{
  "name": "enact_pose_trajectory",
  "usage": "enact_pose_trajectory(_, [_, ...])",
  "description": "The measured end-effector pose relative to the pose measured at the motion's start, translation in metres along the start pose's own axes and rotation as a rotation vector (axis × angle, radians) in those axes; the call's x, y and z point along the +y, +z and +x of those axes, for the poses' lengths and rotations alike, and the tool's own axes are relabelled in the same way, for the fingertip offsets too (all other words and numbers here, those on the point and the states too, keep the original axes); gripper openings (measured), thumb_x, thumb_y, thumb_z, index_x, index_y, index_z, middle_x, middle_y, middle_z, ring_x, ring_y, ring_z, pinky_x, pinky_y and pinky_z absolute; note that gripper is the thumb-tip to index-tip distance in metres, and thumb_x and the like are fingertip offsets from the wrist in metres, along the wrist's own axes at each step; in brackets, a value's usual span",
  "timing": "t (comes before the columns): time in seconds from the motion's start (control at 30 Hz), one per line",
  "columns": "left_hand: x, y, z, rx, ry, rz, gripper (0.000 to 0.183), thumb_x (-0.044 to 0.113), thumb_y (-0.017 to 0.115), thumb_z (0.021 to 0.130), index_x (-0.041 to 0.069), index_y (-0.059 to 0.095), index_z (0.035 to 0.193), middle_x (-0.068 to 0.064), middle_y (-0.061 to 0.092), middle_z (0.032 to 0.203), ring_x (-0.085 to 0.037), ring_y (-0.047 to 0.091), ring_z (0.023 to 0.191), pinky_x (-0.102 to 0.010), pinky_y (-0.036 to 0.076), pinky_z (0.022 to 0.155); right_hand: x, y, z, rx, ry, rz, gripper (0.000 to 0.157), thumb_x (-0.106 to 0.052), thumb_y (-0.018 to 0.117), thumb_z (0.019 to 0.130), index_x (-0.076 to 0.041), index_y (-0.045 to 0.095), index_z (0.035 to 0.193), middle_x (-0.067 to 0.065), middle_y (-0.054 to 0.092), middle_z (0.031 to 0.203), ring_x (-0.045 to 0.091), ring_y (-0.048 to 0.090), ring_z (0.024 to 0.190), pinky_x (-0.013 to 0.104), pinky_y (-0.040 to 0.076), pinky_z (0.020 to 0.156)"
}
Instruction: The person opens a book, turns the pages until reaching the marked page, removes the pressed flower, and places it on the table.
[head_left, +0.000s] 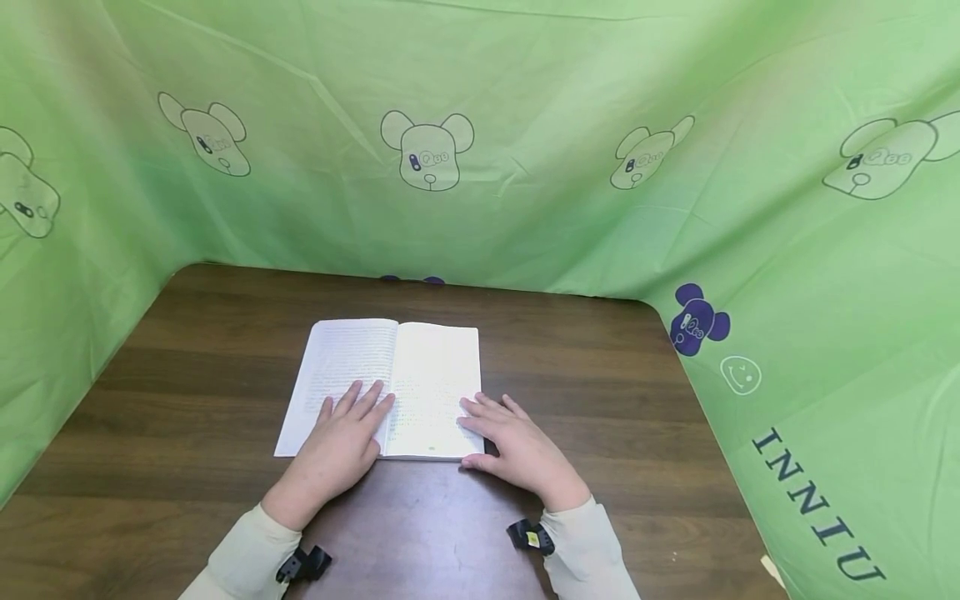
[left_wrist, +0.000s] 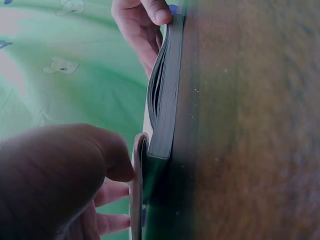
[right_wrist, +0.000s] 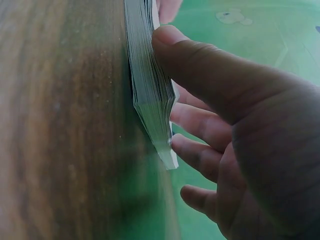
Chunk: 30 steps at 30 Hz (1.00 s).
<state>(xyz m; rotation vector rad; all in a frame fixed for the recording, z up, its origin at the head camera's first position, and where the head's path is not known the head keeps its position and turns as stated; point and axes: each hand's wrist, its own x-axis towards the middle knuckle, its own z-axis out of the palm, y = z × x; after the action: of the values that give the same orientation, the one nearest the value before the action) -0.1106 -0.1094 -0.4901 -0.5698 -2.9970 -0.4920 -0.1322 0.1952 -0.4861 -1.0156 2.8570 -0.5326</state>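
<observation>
An open book point(head_left: 435, 367) lies on the table, with printed text on both pages. My left hand point(head_left: 337, 450) rests on the lower left page, its fingers spread and pointing away from me, the thumb near the central fold. At the right edge, my right hand point(head_left: 521, 446) touches the book with its fingertips on the page and its thumb by the lower corner. In the left wrist view, the page block point(left_wrist: 167, 90) is thick on the right side and thin under the left hand. The right wrist view shows the thumb point(right_wrist: 172, 37) on the book's lower edge.
A brown wooden table point(head_left: 600, 367) carries the book. Green cloth point(head_left: 525, 217) with bear-head drawings hangs round its back and sides. Black wrist devices sit at both cuffs, the left one point(head_left: 303, 565) and the right one point(head_left: 531, 537).
</observation>
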Motion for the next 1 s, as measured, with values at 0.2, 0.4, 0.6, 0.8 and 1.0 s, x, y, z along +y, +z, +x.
enact_pose_trajectory(0.2, [-0.0010,0.0003,0.0003,0.009,-0.031,-0.017,0.047,0.026,0.055,0.102,0.009,0.058,0.146,-0.011,0.046,0.159,-0.040,0.035,0.150,-0.075,0.028,0.111,-0.0006,-0.0014,0.0004,-0.001,-0.007,0.010,0.059,-0.048,0.075,0.091,-0.017,0.065,0.140,-0.002,0.047,0.159,0.022,0.037,0.151,0.055,0.022,0.124])
enact_pose_trajectory(0.4, [-0.0021,0.0001,0.0004,0.000,-0.036,-0.017,0.049,0.030,0.060,0.102,0.009,0.058,0.146,-0.011,0.046,0.159,-0.040,0.036,0.149,-0.077,0.028,0.110,-0.0015,-0.0026,0.0001,0.018,-0.026,0.002,0.051,-0.045,0.074,0.092,-0.016,0.070,0.134,-0.001,0.051,0.156,0.023,0.040,0.150,0.057,0.025,0.123])
enact_pose_trajectory(0.6, [-0.0020,0.0002,0.0010,0.005,-0.033,-0.031,0.048,0.029,0.062,0.101,0.009,0.059,0.144,-0.013,0.046,0.159,-0.042,0.036,0.149,-0.078,0.028,0.109,-0.0032,-0.0034,-0.0005,0.057,-0.080,-0.018,0.029,-0.034,0.073,0.095,-0.017,0.078,0.119,-0.001,0.061,0.147,0.025,0.048,0.144,0.057,0.031,0.120])
enact_pose_trajectory(0.8, [-0.0016,0.0019,0.0011,0.040,0.047,-0.063,0.039,0.020,0.069,0.098,0.016,0.067,0.136,-0.012,0.049,0.157,-0.042,0.035,0.150,-0.079,0.026,0.109,-0.0048,-0.0043,-0.0001,0.083,-0.112,-0.038,0.010,-0.025,0.071,0.097,-0.021,0.079,0.101,-0.001,0.066,0.139,0.025,0.053,0.140,0.058,0.037,0.116])
enact_pose_trajectory(1.0, [0.0026,-0.0003,-0.0002,0.018,0.095,-0.053,0.032,0.014,0.068,0.097,0.019,0.074,0.128,-0.010,0.050,0.156,-0.040,0.036,0.150,-0.079,0.027,0.108,-0.0070,-0.0042,0.0012,0.097,-0.101,-0.058,0.007,-0.021,0.068,0.100,-0.022,0.072,0.095,0.000,0.068,0.137,0.025,0.056,0.137,0.054,0.041,0.114])
